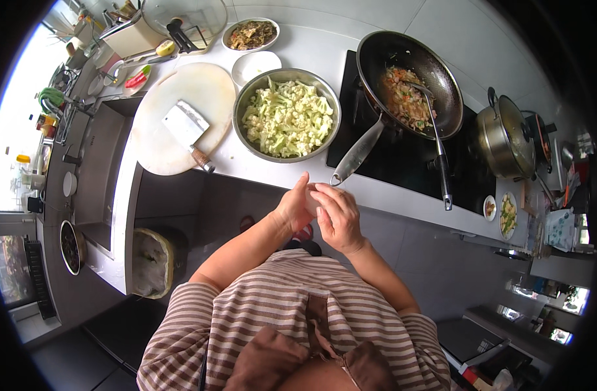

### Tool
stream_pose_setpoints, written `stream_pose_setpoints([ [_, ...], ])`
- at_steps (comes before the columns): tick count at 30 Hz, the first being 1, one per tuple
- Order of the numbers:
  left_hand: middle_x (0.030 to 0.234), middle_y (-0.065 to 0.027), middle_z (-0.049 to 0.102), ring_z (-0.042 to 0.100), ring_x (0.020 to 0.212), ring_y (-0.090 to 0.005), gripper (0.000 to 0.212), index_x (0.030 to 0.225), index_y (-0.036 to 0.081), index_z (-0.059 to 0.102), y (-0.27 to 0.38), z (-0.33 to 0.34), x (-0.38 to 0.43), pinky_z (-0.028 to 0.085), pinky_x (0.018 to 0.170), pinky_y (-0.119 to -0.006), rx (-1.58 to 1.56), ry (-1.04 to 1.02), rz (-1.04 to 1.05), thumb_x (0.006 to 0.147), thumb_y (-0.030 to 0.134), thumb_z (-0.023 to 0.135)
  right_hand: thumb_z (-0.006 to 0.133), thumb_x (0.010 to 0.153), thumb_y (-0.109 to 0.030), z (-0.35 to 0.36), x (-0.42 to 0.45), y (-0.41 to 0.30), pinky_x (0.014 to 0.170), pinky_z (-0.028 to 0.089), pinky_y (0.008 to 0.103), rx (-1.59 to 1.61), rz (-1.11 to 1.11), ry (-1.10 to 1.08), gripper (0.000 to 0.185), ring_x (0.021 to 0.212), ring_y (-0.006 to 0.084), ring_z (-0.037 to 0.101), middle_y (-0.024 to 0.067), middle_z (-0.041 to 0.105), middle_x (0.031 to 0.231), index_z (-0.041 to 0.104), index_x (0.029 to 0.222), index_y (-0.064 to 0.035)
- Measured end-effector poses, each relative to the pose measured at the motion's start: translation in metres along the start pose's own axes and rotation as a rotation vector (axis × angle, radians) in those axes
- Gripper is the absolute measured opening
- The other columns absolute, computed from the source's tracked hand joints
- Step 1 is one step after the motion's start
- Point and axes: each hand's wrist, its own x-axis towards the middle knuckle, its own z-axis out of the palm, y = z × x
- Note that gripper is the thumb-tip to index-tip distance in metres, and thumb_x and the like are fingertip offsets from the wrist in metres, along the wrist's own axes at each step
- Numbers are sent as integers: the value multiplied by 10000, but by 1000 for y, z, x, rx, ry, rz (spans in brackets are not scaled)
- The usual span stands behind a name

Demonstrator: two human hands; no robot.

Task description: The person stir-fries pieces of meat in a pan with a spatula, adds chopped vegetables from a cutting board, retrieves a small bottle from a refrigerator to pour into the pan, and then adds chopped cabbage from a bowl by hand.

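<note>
My left hand (296,207) and my right hand (341,217) meet in front of the counter edge. The right fingers curl over the left palm and partly hide the left fingers. I see no object in either hand. Just beyond them a steel bowl (238,122) holds chopped cauliflower (288,117). To its right, a wok (442,80) with a steel handle (359,149) sits on the black cooktop (406,168). Cooked chopped food (403,93) and a black-handled spatula (441,156) are in the wok. On the left, a cleaver (187,123) lies on a round cutting board (156,146).
A white dish (252,68) and an oval dish of cooked food (252,35) stand behind the bowl. A lidded steel pot (503,137) is at right, near a plate of sliced food (508,215). The sink (100,171) and a lined bin (154,264) are at left.
</note>
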Motion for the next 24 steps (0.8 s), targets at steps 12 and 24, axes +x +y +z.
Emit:
stream_pose_setpoints([
  [12, 1439, -82, 256, 237, 1328, -217, 1013, 1431, 103, 144, -30, 43, -16, 140, 1092, -416, 318, -571, -67, 721, 824, 178, 347, 957, -235, -2, -5, 18, 679, 431, 300, 512, 612, 495, 297, 711, 167, 557, 73, 564, 725, 524, 825, -36],
  [24, 1421, -110, 306, 307, 1303, -240, 631, 1371, 84, 283, -49, -11, 30, 250, 1059, -387, -24, -554, -41, 908, 505, 353, 444, 864, -227, 18, -13, -13, 1036, 118, 529, 38, 88, 59, 280, 1266, 305, 367, 84, 485, 1297, 604, 1085, -166],
])
